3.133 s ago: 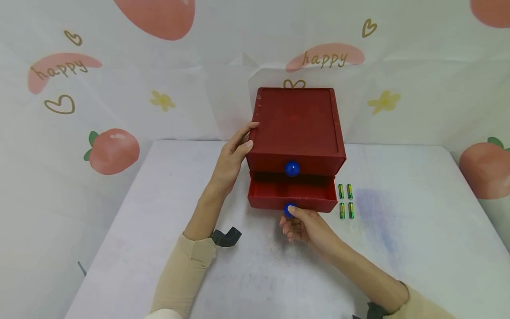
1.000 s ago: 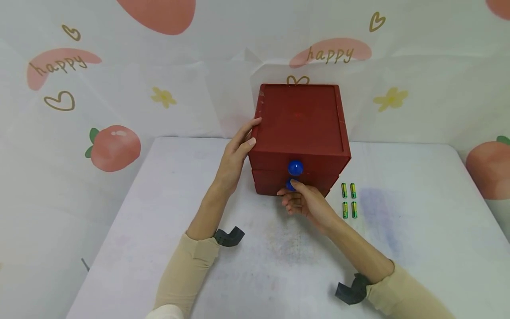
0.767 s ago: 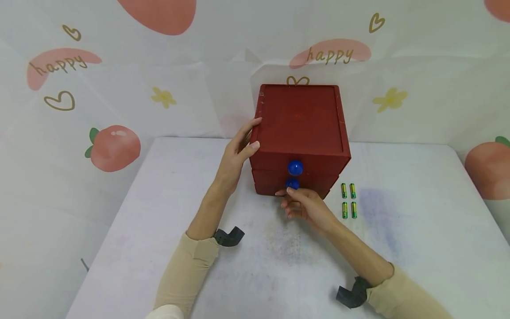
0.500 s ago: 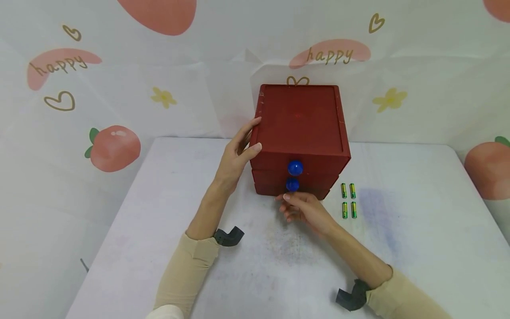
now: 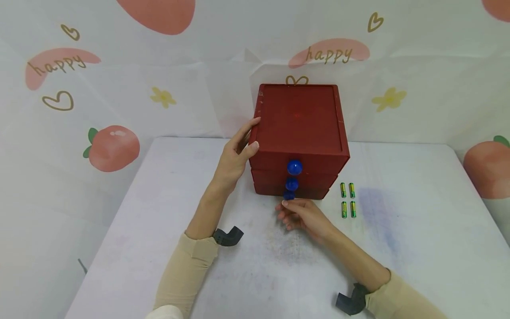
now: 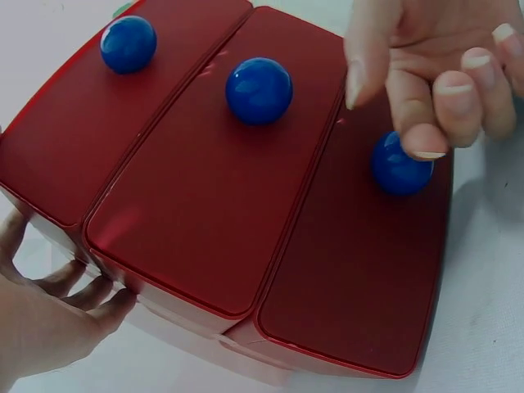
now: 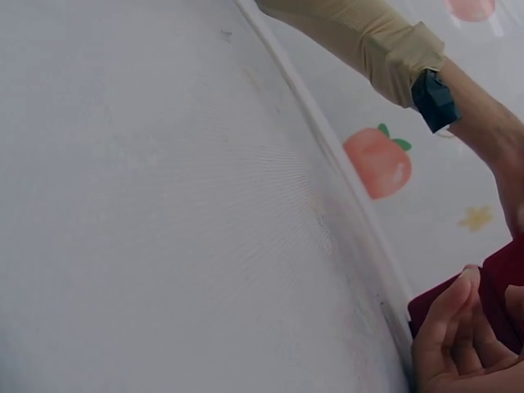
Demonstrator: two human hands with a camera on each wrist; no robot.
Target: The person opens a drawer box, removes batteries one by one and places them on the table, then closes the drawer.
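Note:
A red three-drawer cabinet [image 5: 299, 119] stands at the back of the table, all its drawers pushed in. Each drawer front carries a round blue knob; the top knob [image 5: 295, 167] and middle knob [image 5: 292, 184] show fully. My left hand [image 5: 233, 159] rests against the cabinet's left side, fingers extended and fingertips at the top edge. My right hand [image 5: 304, 217] is at the bottom knob [image 6: 399, 164], its fingers loosely bent and the thumb apart from the index finger. In the left wrist view a fingertip overlaps that knob; nothing is pinched.
Several green-and-yellow batteries [image 5: 348, 200] lie in two rows on the white table [image 5: 255, 274], right of the cabinet. A white cloth with fruit and flower prints hangs behind. Dark wrist mounts [image 5: 229, 236] sit at both sleeves.
The middle drawer, pulled out earlier, has been pushed in. My right hand then let go of the middle knob and moved down to the bottom one. The left hand stayed on the cabinet.

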